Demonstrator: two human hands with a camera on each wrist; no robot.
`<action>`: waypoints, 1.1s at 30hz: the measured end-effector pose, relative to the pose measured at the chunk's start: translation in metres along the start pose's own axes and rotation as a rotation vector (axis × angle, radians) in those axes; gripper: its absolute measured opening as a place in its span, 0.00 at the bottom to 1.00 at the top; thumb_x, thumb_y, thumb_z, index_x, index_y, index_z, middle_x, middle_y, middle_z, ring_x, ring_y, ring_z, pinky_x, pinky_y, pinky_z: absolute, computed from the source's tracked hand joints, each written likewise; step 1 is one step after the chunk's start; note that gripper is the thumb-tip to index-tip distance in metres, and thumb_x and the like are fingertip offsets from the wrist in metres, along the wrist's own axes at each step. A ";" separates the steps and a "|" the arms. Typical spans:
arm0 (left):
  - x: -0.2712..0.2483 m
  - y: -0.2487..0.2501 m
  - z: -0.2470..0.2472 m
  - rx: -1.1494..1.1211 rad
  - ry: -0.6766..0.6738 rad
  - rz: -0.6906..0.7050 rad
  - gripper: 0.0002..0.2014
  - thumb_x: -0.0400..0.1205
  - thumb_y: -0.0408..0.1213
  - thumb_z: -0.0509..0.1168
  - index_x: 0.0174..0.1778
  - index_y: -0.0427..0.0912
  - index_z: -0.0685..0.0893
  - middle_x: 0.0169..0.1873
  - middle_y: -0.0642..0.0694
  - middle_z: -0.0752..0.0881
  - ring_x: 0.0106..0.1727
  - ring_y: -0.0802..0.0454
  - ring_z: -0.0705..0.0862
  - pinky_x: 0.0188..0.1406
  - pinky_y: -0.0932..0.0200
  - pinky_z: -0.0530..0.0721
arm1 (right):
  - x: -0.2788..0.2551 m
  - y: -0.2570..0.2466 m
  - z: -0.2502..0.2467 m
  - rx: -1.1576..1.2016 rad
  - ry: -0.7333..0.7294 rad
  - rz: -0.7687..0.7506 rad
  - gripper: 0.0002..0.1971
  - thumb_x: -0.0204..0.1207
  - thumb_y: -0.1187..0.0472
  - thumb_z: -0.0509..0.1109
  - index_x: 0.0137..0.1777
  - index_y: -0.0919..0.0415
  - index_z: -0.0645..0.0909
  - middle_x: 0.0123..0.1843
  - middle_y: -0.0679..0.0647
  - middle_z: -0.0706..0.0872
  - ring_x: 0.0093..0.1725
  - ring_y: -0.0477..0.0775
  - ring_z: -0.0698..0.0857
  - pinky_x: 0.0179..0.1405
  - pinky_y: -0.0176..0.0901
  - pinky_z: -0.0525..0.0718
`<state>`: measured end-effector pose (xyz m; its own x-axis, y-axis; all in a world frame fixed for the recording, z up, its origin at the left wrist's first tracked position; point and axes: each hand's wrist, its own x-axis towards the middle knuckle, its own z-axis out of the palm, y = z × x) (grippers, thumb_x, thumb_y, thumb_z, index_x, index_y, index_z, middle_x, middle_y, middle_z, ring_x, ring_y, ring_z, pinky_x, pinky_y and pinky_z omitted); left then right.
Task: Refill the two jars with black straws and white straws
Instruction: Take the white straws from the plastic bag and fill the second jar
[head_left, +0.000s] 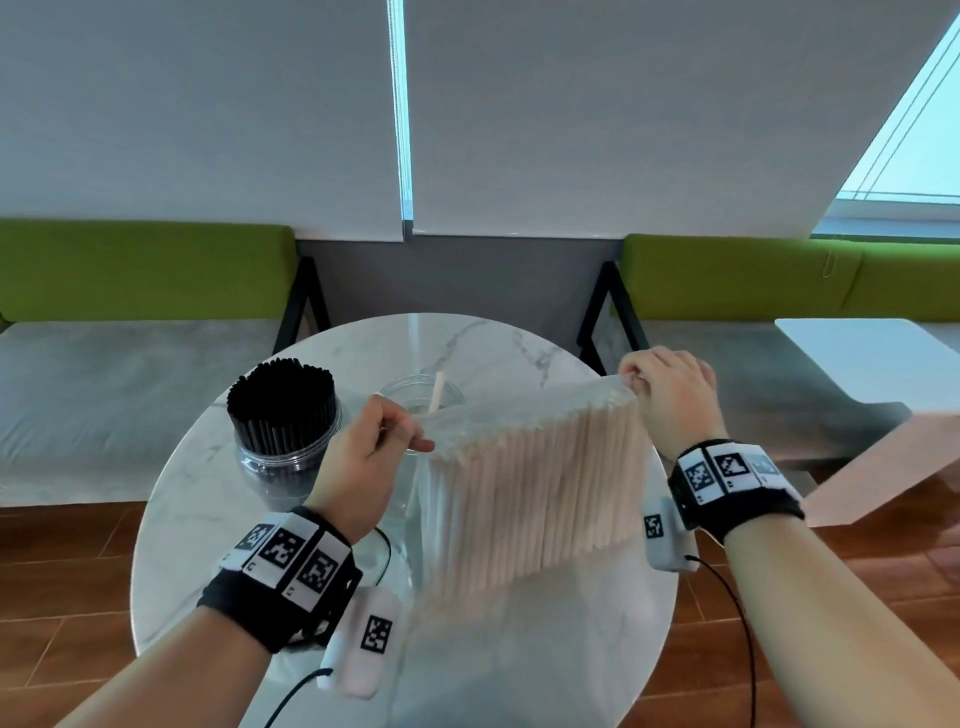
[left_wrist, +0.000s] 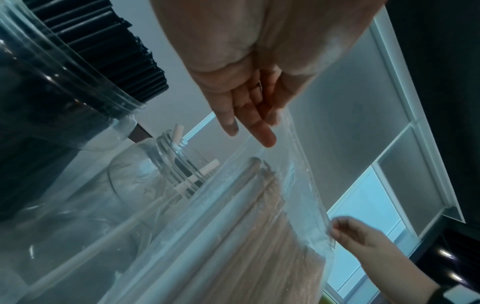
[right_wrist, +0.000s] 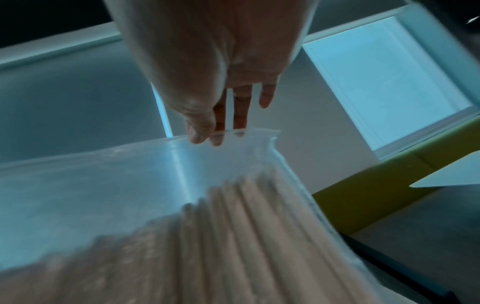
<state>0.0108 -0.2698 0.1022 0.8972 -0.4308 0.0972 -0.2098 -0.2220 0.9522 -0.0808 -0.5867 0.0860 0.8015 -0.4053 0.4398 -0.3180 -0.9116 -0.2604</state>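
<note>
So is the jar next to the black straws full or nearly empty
Nearly empty. The clear jar holds only a couple of white straws, while the other jar is packed with black straws.

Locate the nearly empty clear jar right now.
In the head view, the clear jar stands mid-table behind the bag of white straws, just right of the black-straw jar, beyond the left hand.

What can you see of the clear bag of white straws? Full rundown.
The bag is thin, clear, soft plastic, packed with a row of pale straws standing side by side, tips level below the top edge. It hangs in the air over the round marble table, stretched wide and tilted. The left hand pinches one top corner, the right hand the other. Just behind it stands a clear jar holding a few white straws. Whether the bag's top is open cannot be told.
</note>
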 end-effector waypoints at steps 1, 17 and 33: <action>0.001 0.000 -0.001 -0.007 0.012 -0.002 0.08 0.86 0.33 0.57 0.42 0.36 0.76 0.39 0.44 0.88 0.20 0.68 0.79 0.26 0.61 0.71 | -0.001 0.006 -0.001 0.005 0.011 0.041 0.09 0.79 0.66 0.62 0.47 0.51 0.80 0.50 0.47 0.83 0.55 0.56 0.76 0.60 0.50 0.66; 0.013 -0.012 -0.010 0.034 0.030 -0.068 0.07 0.83 0.31 0.60 0.38 0.39 0.78 0.33 0.49 0.89 0.41 0.44 0.89 0.47 0.44 0.83 | -0.005 0.017 -0.004 0.296 0.270 0.373 0.10 0.78 0.75 0.58 0.45 0.66 0.80 0.44 0.56 0.81 0.46 0.56 0.78 0.46 0.41 0.74; 0.055 0.015 0.083 0.783 -0.357 0.198 0.21 0.72 0.55 0.72 0.56 0.50 0.80 0.47 0.52 0.85 0.52 0.49 0.83 0.42 0.60 0.72 | 0.008 -0.076 -0.078 0.438 0.408 -0.170 0.08 0.77 0.74 0.63 0.50 0.67 0.83 0.47 0.51 0.83 0.46 0.41 0.79 0.48 0.25 0.76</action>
<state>0.0244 -0.3691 0.0980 0.6688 -0.7432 0.0188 -0.6718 -0.5934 0.4433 -0.0902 -0.5263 0.1765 0.5368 -0.3294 0.7768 0.1038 -0.8878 -0.4483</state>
